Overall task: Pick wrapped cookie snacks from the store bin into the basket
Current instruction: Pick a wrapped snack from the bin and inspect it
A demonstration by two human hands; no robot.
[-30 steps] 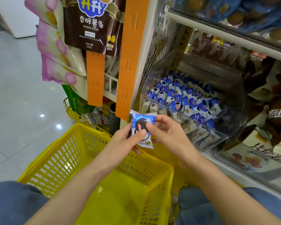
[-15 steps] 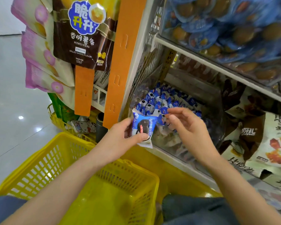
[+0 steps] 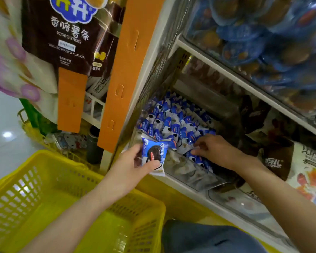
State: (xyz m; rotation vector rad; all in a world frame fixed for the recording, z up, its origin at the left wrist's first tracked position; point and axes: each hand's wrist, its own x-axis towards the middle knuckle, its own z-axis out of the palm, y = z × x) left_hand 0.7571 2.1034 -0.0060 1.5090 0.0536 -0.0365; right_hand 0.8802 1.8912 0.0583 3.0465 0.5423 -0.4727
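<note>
My left hand holds one blue-and-white wrapped cookie snack upright, just in front of the clear store bin and above the far rim of the yellow basket. The bin holds several more blue wrapped cookie snacks. My right hand reaches into the bin with its fingers curled down onto the packets at the front; whether it grips one is hidden by the fingers. The basket looks empty in the part I see.
An orange shelf post rises left of the bin. Bags of potato sticks hang at the upper left. A shelf edge with blue packed snacks runs above the bin. Brown and white snack bags lie to the right.
My right hand let go of the packet and went forward into the bin. My left hand kept the packet, nearly still. The view moved closer to the shelf.
</note>
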